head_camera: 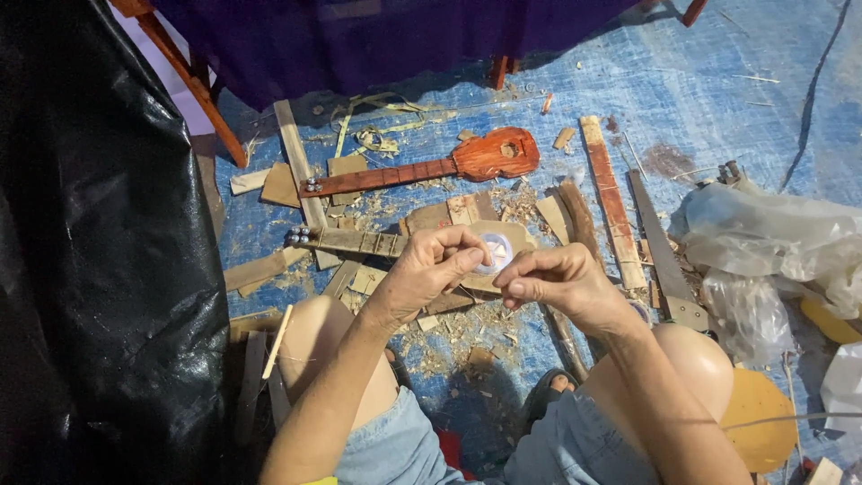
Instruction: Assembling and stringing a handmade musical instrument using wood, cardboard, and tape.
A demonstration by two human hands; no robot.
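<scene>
The left hand [429,269] pinches a small round spool [493,253], pale with a bluish centre, between thumb and curled fingertips. The right hand [558,283] sits just right of the spool with thumb and forefinger pressed narrowly together, as if on a thin line drawn from it; the line itself is too fine to see, so whether anything lies in that pinch cannot be told.

The spool hangs directly above an unfinished miniature guitar [395,244] of pale bare wood lying on the blue tarp [718,99], its tuning pegs well to the left of the spool. Judged from this, the step in hand is drawing string off the spool, and it goes best with the left hand gripping the rim only, so the spool can turn, while the right keeps a light, steady pull and the line taut but unkinked. Holding both hands close over the guitar keeps the loose end from dropping into the wood shavings [449,337] below the spool.

Beyond the spool lies a finished reddish miniature guitar [449,163]. To the right of the spool rest a long wooden slat [611,202] and a handsaw [663,256], with crumpled clear plastic bags [772,238] farther right. Black plastic sheeting [99,242] hangs far to the left.
</scene>
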